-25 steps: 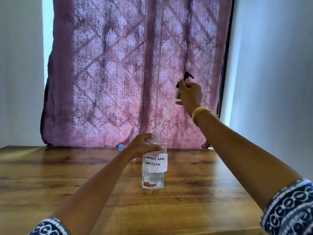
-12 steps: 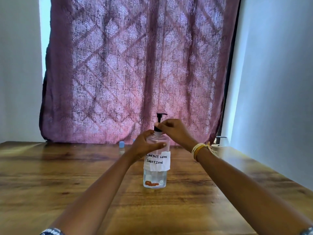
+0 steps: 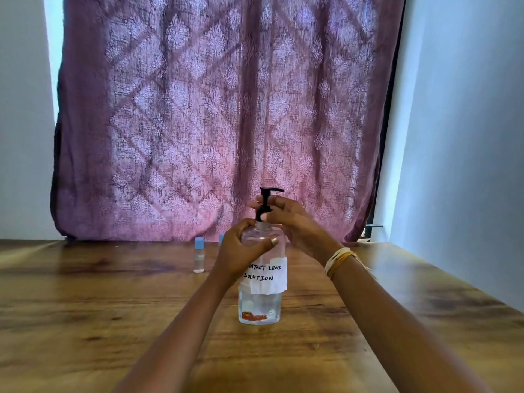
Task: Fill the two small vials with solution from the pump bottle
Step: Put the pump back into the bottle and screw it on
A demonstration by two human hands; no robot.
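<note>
A clear pump bottle (image 3: 261,303) with a white handwritten label "contact lens solution" stands upright in the middle of the wooden table (image 3: 113,321). My left hand (image 3: 241,253) grips its shoulder. My right hand (image 3: 286,219) holds the collar of the black pump head (image 3: 268,198), which sits on the bottle's neck. A small clear vial with a blue cap (image 3: 199,258) stands behind and to the left of the bottle. A second blue cap (image 3: 221,237) shows just past my left hand; its vial is hidden.
A purple patterned curtain (image 3: 212,114) hangs behind the table's far edge. A pale wall (image 3: 467,137) runs along the table's right side. Bangles circle my right wrist.
A second ago my right hand held the pump head with its tube high above the open bottle. It came down and seated the pump in the neck. My left hand stayed on the bottle.
</note>
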